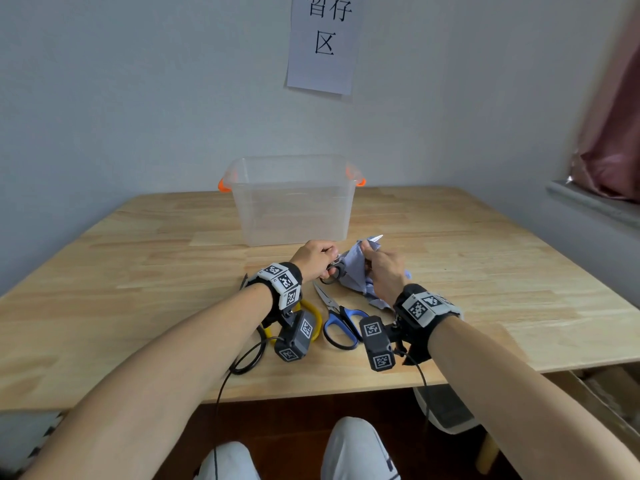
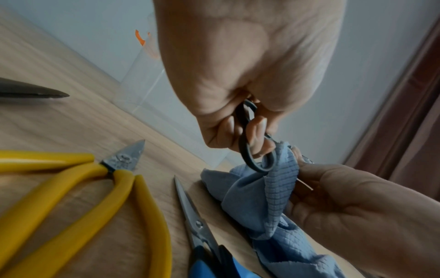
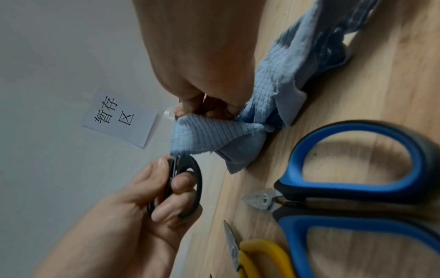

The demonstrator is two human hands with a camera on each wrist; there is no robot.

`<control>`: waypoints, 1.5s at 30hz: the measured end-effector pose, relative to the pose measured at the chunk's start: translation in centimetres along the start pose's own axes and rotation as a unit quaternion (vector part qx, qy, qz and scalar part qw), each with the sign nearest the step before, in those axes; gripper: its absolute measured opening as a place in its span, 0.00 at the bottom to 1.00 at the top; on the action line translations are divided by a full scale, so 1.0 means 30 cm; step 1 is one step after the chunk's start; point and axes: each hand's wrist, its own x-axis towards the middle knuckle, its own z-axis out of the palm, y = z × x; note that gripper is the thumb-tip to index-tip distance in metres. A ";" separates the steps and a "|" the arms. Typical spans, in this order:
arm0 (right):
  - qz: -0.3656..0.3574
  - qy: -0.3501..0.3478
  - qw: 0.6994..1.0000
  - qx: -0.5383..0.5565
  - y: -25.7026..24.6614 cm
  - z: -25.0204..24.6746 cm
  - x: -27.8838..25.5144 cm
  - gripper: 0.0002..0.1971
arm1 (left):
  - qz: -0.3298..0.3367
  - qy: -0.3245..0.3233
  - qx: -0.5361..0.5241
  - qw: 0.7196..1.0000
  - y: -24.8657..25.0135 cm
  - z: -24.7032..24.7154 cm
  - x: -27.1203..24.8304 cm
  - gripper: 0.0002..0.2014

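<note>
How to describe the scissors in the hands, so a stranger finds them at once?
Over the wooden table, before the clear bin, the left hand grips small scissors wrapped in a blue cloth. Their ring handles are black; the pair lying nearby has blue handles.

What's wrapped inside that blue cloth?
Blades of the black-handled scissors, handles gripped by the left hand. The tip pokes out; the blue cloth in the right hand covers the rest.

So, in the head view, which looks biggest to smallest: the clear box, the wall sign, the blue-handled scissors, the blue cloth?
1. clear box.
2. wall sign, cut off at the top.
3. blue cloth and blue-handled scissors look alike; the right hand hides part of the cloth.
</note>
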 end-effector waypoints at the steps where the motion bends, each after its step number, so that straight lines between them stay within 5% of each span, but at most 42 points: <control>1: 0.002 -0.007 1.000 -0.007 0.002 0.004 -0.001 0.14 | -0.003 0.004 -0.003 1.000 -0.001 0.003 0.004 0.17; 14: -0.001 -0.132 0.991 0.013 0.016 -0.022 -0.018 0.13 | 0.001 0.013 0.003 1.000 0.003 0.014 0.019 0.16; 27: 0.005 -0.022 1.000 -0.007 0.027 -0.018 0.037 0.12 | 0.003 -0.009 0.014 1.000 -0.008 0.028 0.021 0.16; 41: 0.008 0.009 1.000 -0.003 0.024 -0.027 0.082 0.12 | 0.013 -0.011 0.012 1.000 -0.005 0.012 -0.010 0.12; 45: 0.014 0.030 0.999 0.009 0.037 -0.011 0.090 0.29 | 0.009 -0.010 0.008 1.000 -0.011 0.009 -0.016 0.15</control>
